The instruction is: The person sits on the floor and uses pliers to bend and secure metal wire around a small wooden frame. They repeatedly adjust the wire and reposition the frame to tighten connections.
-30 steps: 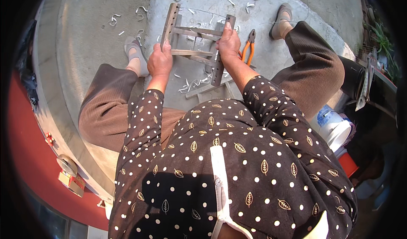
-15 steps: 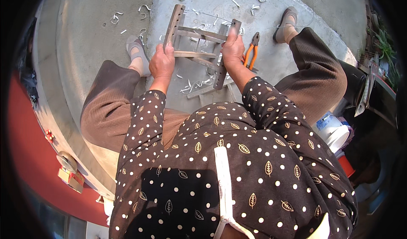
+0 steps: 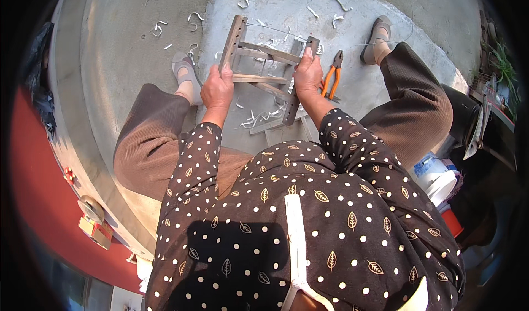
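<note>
A wooden folding stool frame, with no seat on it, is held up between my hands above the ground. Its two end rails have rows of drilled holes, and crossed legs and slats join them. My left hand is wrapped round the lower part of the left rail. Round the right rail, just below its top, closes my right hand. A thin wire stretches between the rails' far ends and trails off to the right. Orange-handled pliers lie on the concrete beside my right hand.
White curled strips are scattered over the concrete floor. My feet stand to either side. Some wooden slats are on the ground below the frame. At the right are a white bucket and a red container.
The whole view has shifted slightly, so everything appears a little lower and farther right. Both hands keep their hold on the stool frame; the pliers lie where they were.
</note>
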`<state>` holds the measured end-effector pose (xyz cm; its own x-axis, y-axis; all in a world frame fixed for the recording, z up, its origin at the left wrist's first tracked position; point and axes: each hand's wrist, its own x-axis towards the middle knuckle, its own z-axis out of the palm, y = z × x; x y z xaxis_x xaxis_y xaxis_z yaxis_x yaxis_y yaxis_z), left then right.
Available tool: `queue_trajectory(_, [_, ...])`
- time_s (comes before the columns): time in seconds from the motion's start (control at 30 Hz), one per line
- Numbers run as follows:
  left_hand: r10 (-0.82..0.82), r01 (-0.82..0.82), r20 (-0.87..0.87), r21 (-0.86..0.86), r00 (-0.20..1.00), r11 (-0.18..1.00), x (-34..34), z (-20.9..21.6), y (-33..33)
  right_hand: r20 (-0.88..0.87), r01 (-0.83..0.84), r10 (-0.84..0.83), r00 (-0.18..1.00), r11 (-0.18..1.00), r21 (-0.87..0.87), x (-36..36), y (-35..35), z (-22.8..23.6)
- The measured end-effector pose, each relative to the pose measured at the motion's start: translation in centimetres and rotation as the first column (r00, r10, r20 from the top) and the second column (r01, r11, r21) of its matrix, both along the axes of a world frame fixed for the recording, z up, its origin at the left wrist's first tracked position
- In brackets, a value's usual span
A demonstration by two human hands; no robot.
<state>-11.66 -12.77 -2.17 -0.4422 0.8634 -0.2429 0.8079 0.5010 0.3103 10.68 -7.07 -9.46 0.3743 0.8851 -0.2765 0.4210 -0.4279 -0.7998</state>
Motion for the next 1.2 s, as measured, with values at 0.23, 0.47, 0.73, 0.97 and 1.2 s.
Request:
queue_trajectory(0.23, [0.016, -0.017, 0.026, 0.02, 1.0, 1.0, -0.1, -0.3, -0.4, -0.013, 0.018, -0.019, 1.0, 0.997, -0.076, -0.4, -0.1, 1.0])
queue_trajectory(0.47, [0.016, -0.016, 0.039, 0.001, 0.999, 1.0, -0.5, -0.1, -0.5, 0.011, 0.007, -0.005, 1.0, 0.984, -0.18, -0.5, -0.7, 3.0])
queue_trajectory(0.73, [0.013, -0.013, 0.007, 0.043, 1.0, 0.999, -0.5, -0.4, -0.5, 0.02, 0.006, -0.003, 1.0, 0.984, -0.178, -0.5, -0.3, 2.5])
queue_trajectory(0.97, [-0.005, 0.004, 0.03, 0.023, 1.0, 1.0, -1.2, -0.4, -0.6, 0.014, 0.032, -0.029, 0.999, 0.975, -0.222, -0.3, -0.4, 2.1])
queue_trajectory(1.2, [0.006, -0.006, 0.018, 0.016, 1.0, 1.0, -1.0, -0.6, -0.7, 0.016, 0.026, -0.024, 1.0, 0.988, -0.149, -0.1, -0.8, 1.7])
